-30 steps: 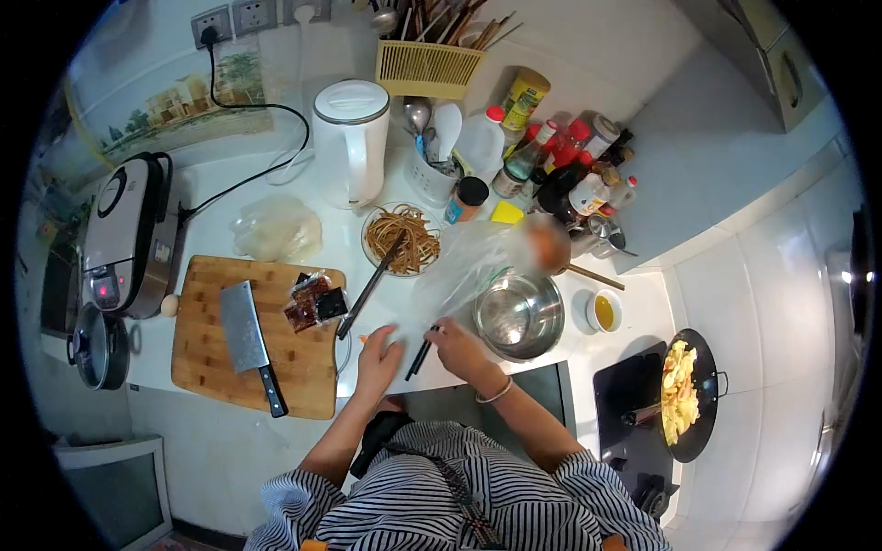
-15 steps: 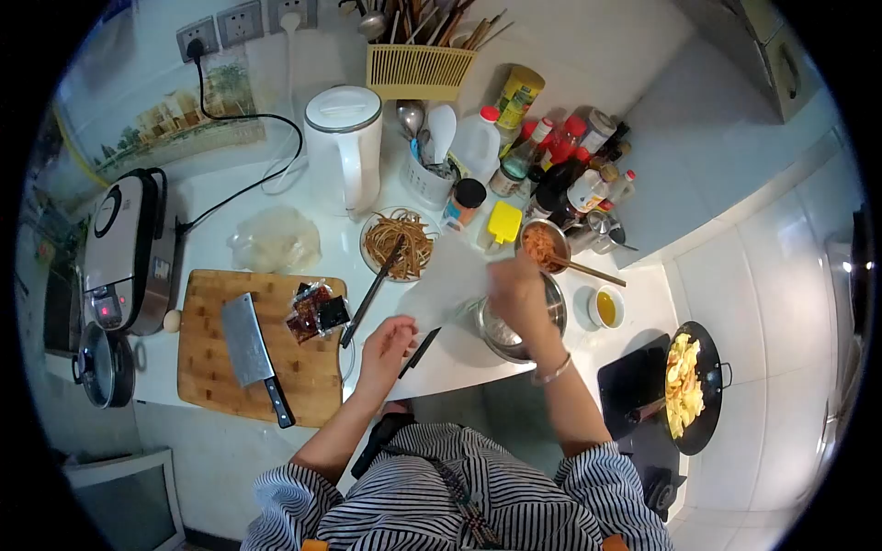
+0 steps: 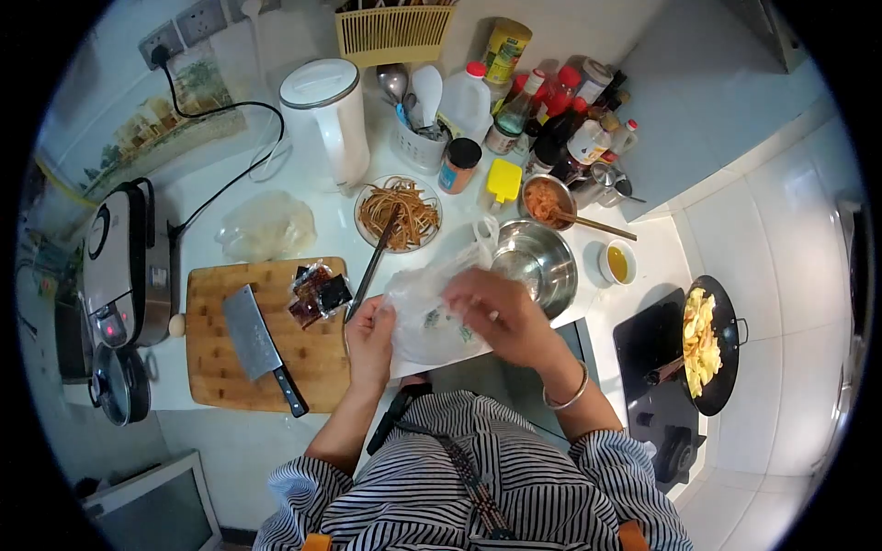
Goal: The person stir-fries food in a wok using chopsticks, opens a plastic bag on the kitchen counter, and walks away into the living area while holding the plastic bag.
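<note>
A thin translucent plastic bag hangs between my hands at the counter's front edge, with small green marks showing on it. My left hand pinches the bag's left side between thumb and fingers. On its right side, the curled fingers of my right hand grip the plastic; the fingertips are partly hidden. Just behind my right hand stands a shiny steel bowl. A plate of brown shredded strips, with dark chopsticks laid across it, is beyond my left hand.
A cleaver and sealed sauce packets lie on a wooden cutting board at left. To the right are a small bowl of orange shreds, a cup of yellow liquid and a pan of yellow food on the stove.
The bag has spread open and come down in front of me. My right hand has moved from over the steel bowl toward my body, and the bowl is now more visible.
</note>
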A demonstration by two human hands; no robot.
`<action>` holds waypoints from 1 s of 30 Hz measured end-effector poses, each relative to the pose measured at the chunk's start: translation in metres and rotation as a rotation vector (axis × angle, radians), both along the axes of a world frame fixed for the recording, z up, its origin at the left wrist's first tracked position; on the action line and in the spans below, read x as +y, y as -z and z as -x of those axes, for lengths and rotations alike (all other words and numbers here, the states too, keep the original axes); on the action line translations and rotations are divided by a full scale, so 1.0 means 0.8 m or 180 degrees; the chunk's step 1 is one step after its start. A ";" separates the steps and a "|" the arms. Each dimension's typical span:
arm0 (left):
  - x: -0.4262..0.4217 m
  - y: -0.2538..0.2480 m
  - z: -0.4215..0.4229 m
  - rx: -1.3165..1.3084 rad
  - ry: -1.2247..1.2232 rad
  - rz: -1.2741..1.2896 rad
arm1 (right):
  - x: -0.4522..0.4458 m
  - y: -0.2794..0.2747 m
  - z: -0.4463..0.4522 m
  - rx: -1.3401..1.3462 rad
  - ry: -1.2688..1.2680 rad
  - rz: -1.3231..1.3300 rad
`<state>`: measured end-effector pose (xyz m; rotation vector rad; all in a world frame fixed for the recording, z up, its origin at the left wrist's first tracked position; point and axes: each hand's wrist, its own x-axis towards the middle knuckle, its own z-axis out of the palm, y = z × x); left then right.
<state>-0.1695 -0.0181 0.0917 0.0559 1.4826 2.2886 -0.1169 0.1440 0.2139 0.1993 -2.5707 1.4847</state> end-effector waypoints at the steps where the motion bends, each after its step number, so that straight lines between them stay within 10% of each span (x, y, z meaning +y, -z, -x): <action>1: -0.002 -0.003 0.000 -0.0018 -0.0012 -0.0025 | 0.000 -0.007 0.005 -0.0153 0.0327 0.0046; 9: -0.008 -0.015 -0.012 -0.0029 -0.0063 -0.0057 | -0.004 0.163 0.059 -0.1661 -0.0899 -0.1704; 30: 0.030 -0.016 -0.045 0.0392 0.0759 0.0572 | -0.020 0.252 0.066 -0.1568 -0.0847 0.0770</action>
